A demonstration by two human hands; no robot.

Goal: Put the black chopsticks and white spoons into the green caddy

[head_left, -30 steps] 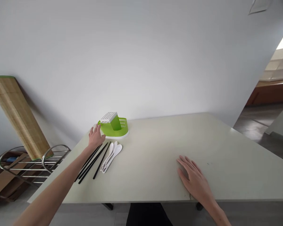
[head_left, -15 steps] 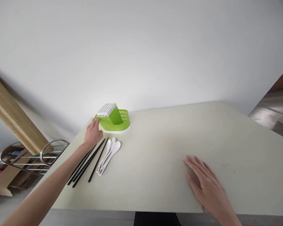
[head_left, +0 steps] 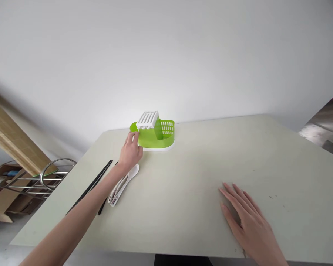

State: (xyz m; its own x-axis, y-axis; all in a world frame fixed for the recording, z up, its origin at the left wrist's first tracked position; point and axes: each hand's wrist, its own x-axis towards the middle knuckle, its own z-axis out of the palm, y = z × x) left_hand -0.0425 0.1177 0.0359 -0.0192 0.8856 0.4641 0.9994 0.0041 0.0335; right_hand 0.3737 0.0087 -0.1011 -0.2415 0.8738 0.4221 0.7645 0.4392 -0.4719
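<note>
A green and white plastic cutlery caddy [head_left: 151, 139] stands near the back edge of the table, with a slotted white top and a basket-like side with holes. My left hand [head_left: 130, 152] is closed on its near left rim; the fingertips are partly hidden there. Under and beside my left forearm lie black chopsticks [head_left: 96, 181], some of them covered by the arm. White spoons [head_left: 124, 186] with patterned handle ends rest just right of the forearm, partly overlapping. Flat on the table at the right lies my right hand [head_left: 248, 221], fingers stretched out, holding nothing.
The pale table [head_left: 194, 177] meets a white wall [head_left: 183, 59] at the back. On the left, beyond the table edge, are a metal rack [head_left: 41, 181], a long cardboard piece [head_left: 16, 136] and an open cardboard box [head_left: 5, 199] on the floor.
The cutlery caddy has moved to the right along the back of the table, with my left hand on its rim. My right hand stays flat in nearly the same place.
</note>
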